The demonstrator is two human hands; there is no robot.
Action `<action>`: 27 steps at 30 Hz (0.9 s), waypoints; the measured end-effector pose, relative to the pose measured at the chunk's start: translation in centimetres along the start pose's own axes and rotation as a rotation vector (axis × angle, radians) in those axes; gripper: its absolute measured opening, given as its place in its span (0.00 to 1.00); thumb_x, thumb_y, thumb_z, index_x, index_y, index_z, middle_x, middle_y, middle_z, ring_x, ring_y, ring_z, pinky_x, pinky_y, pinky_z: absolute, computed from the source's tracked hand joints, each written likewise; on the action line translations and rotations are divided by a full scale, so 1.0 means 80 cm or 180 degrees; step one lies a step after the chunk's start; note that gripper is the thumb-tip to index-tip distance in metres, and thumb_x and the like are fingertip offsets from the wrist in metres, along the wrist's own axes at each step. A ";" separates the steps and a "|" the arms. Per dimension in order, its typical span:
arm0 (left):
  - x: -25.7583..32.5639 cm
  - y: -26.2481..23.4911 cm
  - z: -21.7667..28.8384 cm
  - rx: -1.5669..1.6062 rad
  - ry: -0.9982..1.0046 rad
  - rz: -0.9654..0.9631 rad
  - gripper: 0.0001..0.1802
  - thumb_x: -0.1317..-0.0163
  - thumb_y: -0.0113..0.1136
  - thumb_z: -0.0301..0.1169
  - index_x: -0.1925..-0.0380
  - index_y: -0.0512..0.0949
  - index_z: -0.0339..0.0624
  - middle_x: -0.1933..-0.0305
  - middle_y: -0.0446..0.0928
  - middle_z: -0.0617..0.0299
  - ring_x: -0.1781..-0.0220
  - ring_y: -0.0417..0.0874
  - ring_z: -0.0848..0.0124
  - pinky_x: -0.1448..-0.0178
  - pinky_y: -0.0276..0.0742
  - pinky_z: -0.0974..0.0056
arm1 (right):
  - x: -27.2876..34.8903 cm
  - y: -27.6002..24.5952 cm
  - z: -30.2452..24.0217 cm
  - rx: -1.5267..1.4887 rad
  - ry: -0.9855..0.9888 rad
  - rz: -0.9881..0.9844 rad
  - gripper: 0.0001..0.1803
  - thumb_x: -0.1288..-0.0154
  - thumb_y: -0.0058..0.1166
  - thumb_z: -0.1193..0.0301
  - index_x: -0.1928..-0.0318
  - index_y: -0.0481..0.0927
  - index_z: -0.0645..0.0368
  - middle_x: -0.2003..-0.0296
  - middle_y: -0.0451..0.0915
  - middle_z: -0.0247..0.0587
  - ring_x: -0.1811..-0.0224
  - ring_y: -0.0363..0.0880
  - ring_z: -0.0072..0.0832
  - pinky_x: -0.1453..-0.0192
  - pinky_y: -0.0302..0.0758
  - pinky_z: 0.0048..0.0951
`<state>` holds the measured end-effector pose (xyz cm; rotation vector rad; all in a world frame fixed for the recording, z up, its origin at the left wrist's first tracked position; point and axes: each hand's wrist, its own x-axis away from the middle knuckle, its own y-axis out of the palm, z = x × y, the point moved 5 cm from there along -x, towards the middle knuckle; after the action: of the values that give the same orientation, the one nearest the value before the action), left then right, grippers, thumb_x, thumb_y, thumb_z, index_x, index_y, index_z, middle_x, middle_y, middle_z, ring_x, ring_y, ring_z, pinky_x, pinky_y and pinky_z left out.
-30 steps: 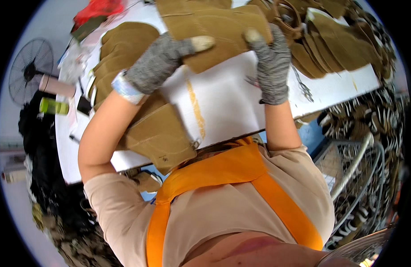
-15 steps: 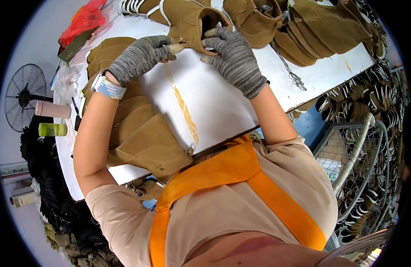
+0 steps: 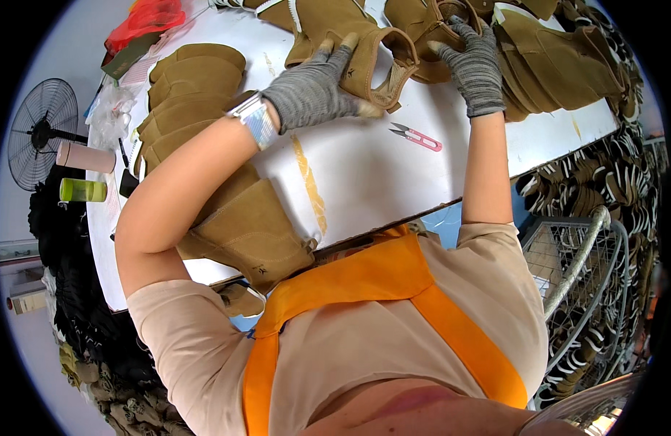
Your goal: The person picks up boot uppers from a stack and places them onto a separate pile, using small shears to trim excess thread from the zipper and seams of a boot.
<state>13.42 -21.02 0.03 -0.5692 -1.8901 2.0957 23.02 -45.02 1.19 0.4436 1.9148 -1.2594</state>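
My left hand (image 3: 313, 94), in a grey striped knit glove, lies spread against the side of a brown suede boot upper (image 3: 364, 62). Its fingers are stretched over the shaft, and the thumb rests below the open end. To the right, my gloved right hand (image 3: 477, 73) grips the opening of another brown boot upper (image 3: 422, 33), fingers at its rim and thumb toward its outer side. Between my hands, a pair of pink thread snips (image 3: 419, 136) lies on the white table (image 3: 372, 182).
More brown uppers lie in an overlapping row (image 3: 237, 218) at left and a stack (image 3: 560, 65) at right. A pink bottle (image 3: 87, 156), a green-lidded jar (image 3: 83, 190) and a fan (image 3: 43, 134) are far left. A wire cart (image 3: 568, 254) stands right.
My right hand has left the first boot's opening and moved right onto the other boot. My left hand has shifted right along the first boot. Pink snips now show on the table.
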 end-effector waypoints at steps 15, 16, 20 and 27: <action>-0.136 0.019 0.067 0.0625 0.0653 0.1150 0.35 0.35 0.56 0.50 0.31 0.65 0.47 0.31 0.69 0.48 0.26 0.65 0.52 0.24 0.55 0.46 | -0.027 -0.152 0.013 -0.2144 0.0052 0.2524 0.19 0.43 0.71 0.75 0.51 0.81 0.62 0.56 0.81 0.41 0.51 0.80 0.31 0.48 0.83 0.33; -0.149 0.014 0.067 0.0877 0.0797 0.1143 0.36 0.35 0.56 0.51 0.31 0.66 0.47 0.31 0.69 0.47 0.27 0.66 0.52 0.24 0.56 0.46 | -0.026 -0.157 -0.003 -0.2584 0.0131 0.2523 0.19 0.42 0.71 0.76 0.51 0.80 0.63 0.56 0.81 0.40 0.51 0.80 0.31 0.48 0.83 0.33; -0.128 -0.047 0.052 0.3556 0.0586 -0.0312 0.25 0.32 0.57 0.40 0.37 0.72 0.46 0.35 0.74 0.54 0.34 0.76 0.60 0.34 0.73 0.62 | -0.019 -0.126 -0.021 -0.4293 0.1406 0.1837 0.21 0.39 0.70 0.67 0.51 0.76 0.62 0.60 0.77 0.34 0.59 0.77 0.25 0.53 0.80 0.29; -0.042 -0.080 -0.089 0.4130 -0.0095 0.0014 0.22 0.29 0.57 0.40 0.42 0.74 0.38 0.44 0.79 0.57 0.42 0.79 0.68 0.36 0.76 0.63 | 0.002 -0.093 -0.052 -0.4829 0.1791 0.1081 0.19 0.34 0.66 0.66 0.49 0.74 0.59 0.56 0.77 0.36 0.53 0.76 0.27 0.49 0.82 0.31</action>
<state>19.22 -15.47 6.17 -0.1901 -0.2333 2.6972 16.27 -44.67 6.46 0.2464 2.4733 0.7443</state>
